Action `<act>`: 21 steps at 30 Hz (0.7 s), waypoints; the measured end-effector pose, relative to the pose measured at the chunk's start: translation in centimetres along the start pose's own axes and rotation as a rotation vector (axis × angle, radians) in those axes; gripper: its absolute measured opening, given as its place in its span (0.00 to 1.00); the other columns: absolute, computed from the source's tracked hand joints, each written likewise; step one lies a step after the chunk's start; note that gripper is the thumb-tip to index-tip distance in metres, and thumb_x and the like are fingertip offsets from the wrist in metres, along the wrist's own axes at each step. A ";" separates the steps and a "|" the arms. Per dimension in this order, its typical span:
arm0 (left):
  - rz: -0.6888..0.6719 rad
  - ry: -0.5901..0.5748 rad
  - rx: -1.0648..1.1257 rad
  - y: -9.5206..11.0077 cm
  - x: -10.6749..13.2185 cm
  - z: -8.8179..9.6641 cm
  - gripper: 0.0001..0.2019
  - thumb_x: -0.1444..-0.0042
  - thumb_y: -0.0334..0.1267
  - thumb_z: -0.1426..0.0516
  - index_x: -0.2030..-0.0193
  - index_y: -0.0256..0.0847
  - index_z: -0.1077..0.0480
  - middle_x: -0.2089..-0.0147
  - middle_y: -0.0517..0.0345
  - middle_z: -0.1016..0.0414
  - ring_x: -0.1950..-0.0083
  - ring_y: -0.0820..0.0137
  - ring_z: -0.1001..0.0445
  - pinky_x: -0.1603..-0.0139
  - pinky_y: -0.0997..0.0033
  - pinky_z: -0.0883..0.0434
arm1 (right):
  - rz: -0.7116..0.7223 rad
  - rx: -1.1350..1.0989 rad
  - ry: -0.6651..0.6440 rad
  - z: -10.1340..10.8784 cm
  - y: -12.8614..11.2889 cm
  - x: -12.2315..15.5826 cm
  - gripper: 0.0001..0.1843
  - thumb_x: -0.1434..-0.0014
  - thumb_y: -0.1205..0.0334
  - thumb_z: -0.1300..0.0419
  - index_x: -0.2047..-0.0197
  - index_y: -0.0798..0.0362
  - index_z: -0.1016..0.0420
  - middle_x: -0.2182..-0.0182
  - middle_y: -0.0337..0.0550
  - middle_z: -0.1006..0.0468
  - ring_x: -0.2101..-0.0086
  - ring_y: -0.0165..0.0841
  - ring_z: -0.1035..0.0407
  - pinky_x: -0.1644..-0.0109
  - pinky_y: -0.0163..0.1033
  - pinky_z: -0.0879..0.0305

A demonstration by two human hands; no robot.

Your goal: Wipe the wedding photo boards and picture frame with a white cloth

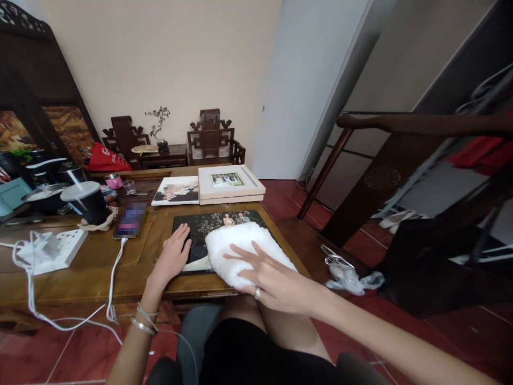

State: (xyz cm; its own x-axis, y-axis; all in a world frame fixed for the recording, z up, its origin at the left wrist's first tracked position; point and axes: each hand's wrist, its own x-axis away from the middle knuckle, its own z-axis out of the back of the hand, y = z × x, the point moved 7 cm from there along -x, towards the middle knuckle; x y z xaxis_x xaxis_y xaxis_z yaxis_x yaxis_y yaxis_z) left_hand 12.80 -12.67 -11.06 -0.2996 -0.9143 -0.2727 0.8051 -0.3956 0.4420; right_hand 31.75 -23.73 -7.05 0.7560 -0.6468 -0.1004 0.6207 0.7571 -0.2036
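Note:
A dark photo panel lies flat at the front edge of the wooden table, with two small figures pictured near its far side. Across its right part spreads a fluffy white cloth, hiding much of the picture. My right hand, a ring on one finger, presses on the cloth with fingers outstretched and spread. My left hand rests flat on the panel's left edge, its fingers extended and holding nothing.
Behind the panel are stacked pale frames and a white-edged photo print. To the left stand a lidded cup with straw, a charging phone and a white power strip with loose cables. A wooden chair stands right.

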 end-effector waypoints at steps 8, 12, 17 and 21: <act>-0.002 0.005 0.006 -0.3 0.0 -0.1 0.23 0.35 0.40 0.58 0.36 0.36 0.40 0.31 0.46 0.45 0.29 0.64 0.49 0.32 0.54 0.46 | -0.073 0.076 0.109 0.6 6.4 -9.2 0.18 0.33 0.56 0.53 0.48 0.52 0.27 0.36 0.52 0.41 0.35 0.48 0.54 0.40 0.71 0.53; -0.013 0.006 0.011 -0.2 -0.1 0.0 0.23 0.35 0.39 0.57 0.37 0.36 0.40 0.31 0.46 0.44 0.29 0.63 0.48 0.33 0.53 0.46 | -0.141 0.107 0.080 0.6 8.0 -11.7 0.19 0.33 0.56 0.53 0.45 0.51 0.29 0.34 0.49 0.44 0.35 0.48 0.56 0.42 0.71 0.50; -0.007 0.016 0.028 0.0 0.0 0.0 0.23 0.36 0.38 0.57 0.37 0.36 0.39 0.31 0.44 0.44 0.29 0.62 0.48 0.33 0.52 0.45 | -0.104 0.138 0.047 0.0 4.6 -8.5 0.18 0.34 0.60 0.52 0.47 0.53 0.27 0.34 0.49 0.44 0.34 0.50 0.57 0.40 0.71 0.52; 0.000 0.003 0.030 0.1 0.0 -0.1 0.23 0.36 0.37 0.57 0.37 0.35 0.40 0.31 0.44 0.45 0.29 0.62 0.49 0.33 0.50 0.47 | -0.053 0.119 -0.003 -0.7 -0.1 -4.0 0.16 0.37 0.64 0.50 0.50 0.53 0.24 0.33 0.48 0.47 0.34 0.52 0.61 0.39 0.72 0.56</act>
State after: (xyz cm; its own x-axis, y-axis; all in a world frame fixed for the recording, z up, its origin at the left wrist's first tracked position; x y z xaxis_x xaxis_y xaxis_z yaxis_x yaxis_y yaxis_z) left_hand 12.93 -12.73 -11.10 -0.2982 -0.9140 -0.2750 0.7892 -0.3982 0.4676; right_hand 28.55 -21.29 -7.36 0.7221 -0.6859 -0.0900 0.6799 0.7276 -0.0913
